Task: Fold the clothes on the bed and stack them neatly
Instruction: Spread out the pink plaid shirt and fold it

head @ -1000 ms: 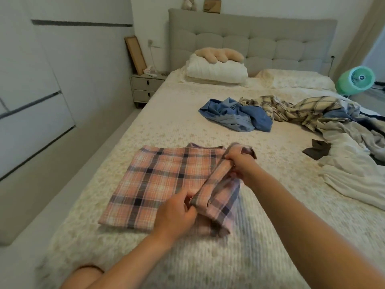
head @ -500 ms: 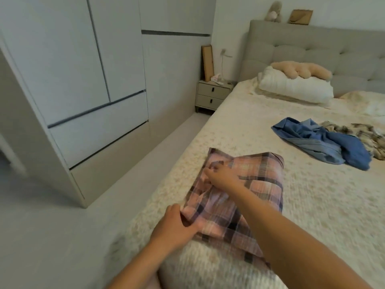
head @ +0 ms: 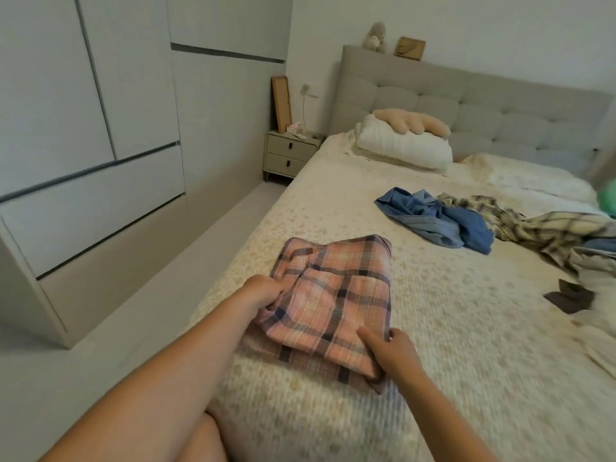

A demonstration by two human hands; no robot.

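Pink plaid shirt (head: 336, 295) near bed edge (head: 233, 281)

Two bare forearms, left hand (head: 261, 292), right hand (head: 393, 353), no sleeves visible

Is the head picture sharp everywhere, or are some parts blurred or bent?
Head view: the pink plaid shirt and both hands, left and right, are fairly sharp; the near bed edge and the right border are smeared by motion blur; the wardrobe lines lean from wide-angle distortion; light is soft and even, without glare.
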